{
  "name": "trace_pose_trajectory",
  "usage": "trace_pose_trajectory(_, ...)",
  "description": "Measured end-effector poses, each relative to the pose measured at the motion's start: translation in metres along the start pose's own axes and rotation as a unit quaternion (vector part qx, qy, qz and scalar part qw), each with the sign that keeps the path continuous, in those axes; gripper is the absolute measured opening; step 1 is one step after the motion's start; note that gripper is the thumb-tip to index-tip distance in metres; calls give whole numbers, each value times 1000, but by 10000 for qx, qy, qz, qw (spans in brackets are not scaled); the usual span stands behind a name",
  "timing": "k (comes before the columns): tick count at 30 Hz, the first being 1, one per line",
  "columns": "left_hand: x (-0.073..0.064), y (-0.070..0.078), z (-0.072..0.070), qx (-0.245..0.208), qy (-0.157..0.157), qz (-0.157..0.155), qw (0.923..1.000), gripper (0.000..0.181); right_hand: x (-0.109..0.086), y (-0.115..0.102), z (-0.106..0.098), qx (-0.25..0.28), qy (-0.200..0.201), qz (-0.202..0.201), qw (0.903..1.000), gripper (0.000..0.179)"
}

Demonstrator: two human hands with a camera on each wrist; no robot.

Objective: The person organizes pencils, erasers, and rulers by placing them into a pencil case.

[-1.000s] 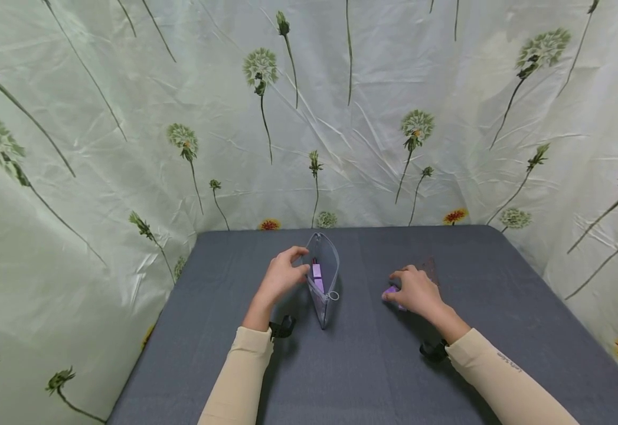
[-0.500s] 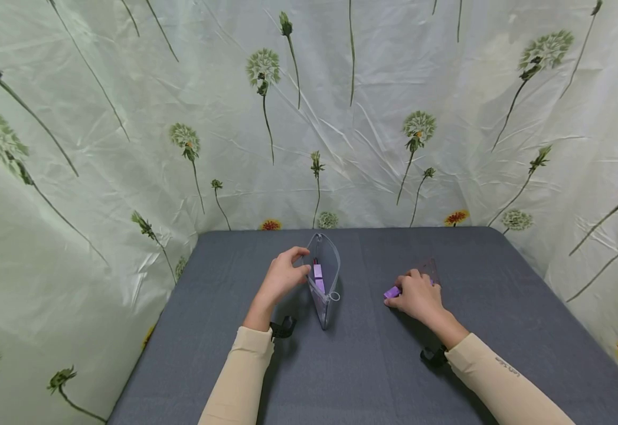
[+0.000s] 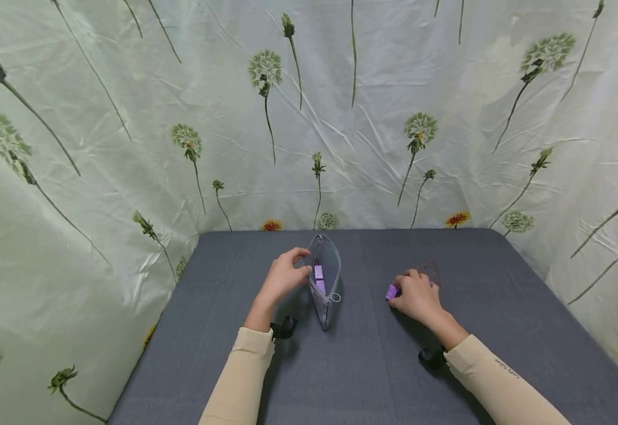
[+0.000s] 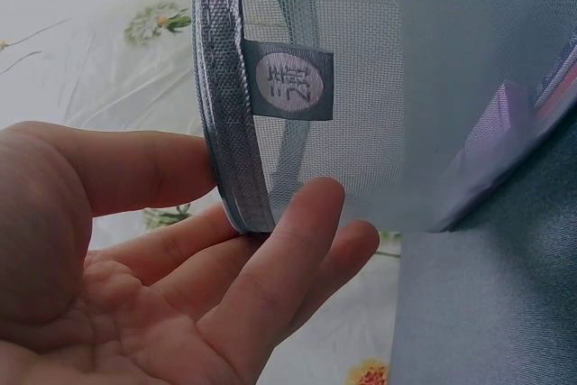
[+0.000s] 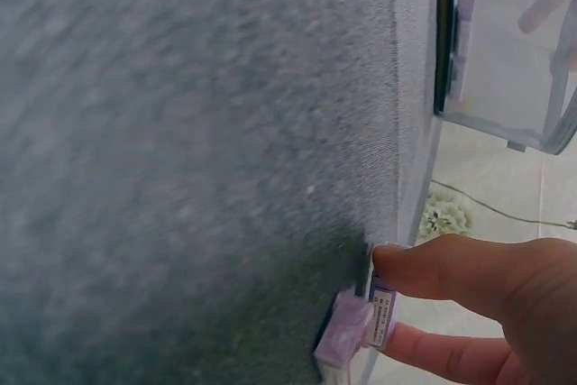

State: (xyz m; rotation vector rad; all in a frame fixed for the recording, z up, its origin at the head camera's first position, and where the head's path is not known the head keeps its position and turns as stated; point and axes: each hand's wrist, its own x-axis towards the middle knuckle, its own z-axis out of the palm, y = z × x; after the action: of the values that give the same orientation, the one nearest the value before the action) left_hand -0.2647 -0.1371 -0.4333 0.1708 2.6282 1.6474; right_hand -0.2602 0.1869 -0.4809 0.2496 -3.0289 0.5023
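A grey mesh zip pouch (image 3: 332, 265) stands with its mouth spread, and small purple blocks (image 3: 320, 280) show inside it. My left hand (image 3: 283, 277) holds the pouch's left rim between thumb and fingers; the left wrist view shows the zipper edge (image 4: 230, 87) there, beside a sewn label (image 4: 290, 80). To the right, my right hand (image 3: 417, 297) is low at the table, its thumb and a finger pinching a purple block with a printed white label (image 5: 382, 315). Another purple block (image 5: 345, 329) lies right beside that one on the cloth. The hand partly hides both from the head view.
A flat, see-through brownish piece (image 3: 431, 270) lies just behind the right hand; its kind cannot be told. Dark grey cloth covers the table (image 3: 340, 378). A flower-printed curtain (image 3: 372, 118) hangs along the back and sides.
My right hand has shifted slightly to the right, and its fingers have changed position around the purple blocks. The left hand keeps its hold on the pouch.
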Motion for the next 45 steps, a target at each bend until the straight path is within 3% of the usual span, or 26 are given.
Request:
trace_pose_trajectory(22, -1, 1, 2, 8, 46, -76, 10000, 38, 10, -26, -15, 417, 172, -501, 9977, 42)
trace_pose_trajectory(37, 0, 2, 3, 25, 30, -71, 10000, 38, 23, -78, -52, 874, 320, -929, 9913, 46)
trace_pose_trajectory(45, 2, 3, 5, 180, 103, -81, 9998, 37, 33, -115, -58, 902, 71, -1082, 9900, 45)
